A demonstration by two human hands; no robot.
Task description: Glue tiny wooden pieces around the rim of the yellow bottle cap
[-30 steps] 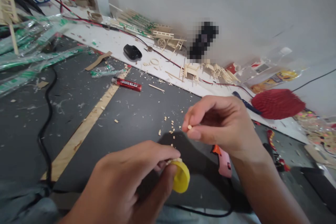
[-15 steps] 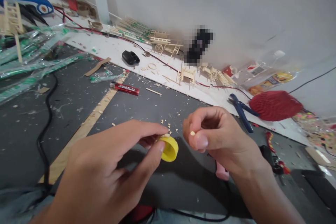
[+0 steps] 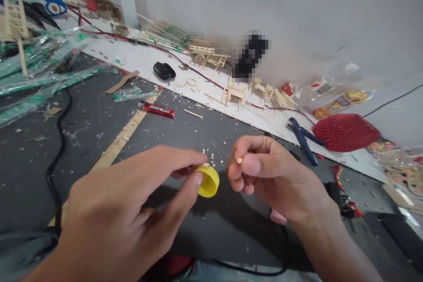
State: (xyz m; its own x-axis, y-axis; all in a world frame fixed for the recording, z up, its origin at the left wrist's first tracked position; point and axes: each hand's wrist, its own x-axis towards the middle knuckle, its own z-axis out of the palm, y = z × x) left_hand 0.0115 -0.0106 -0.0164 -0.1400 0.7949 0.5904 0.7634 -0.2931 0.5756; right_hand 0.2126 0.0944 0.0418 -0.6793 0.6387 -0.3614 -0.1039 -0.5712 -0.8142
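Note:
A yellow cap-like ring (image 3: 209, 182) is pinched between the thumb and fingers of my left hand (image 3: 132, 198); its hollow side faces me, and small pale bits sit along its upper edge. Just to the right, my right hand (image 3: 274, 172) holds a tiny pale wooden piece (image 3: 239, 161) between thumb and index finger. The hands are apart, with a narrow gap between the piece and the ring. Several small wood chips (image 3: 212, 158) lie on the dark table behind the ring. A pink object (image 3: 278, 217) is partly hidden below my right wrist.
Blue cutters (image 3: 302, 141) lie right of my right hand. Farther back are a red marker-like tube (image 3: 157, 109), a black case (image 3: 164, 71) and small wooden models (image 3: 236, 93). Plastic sleeves (image 3: 36, 70) and a black cable (image 3: 61, 141) are at left; a red object (image 3: 345, 132) is at right.
My left hand and the yellow ring have shifted slightly left and up. The fingers of my right hand have turned a little around the tiny piece, moving it slightly up.

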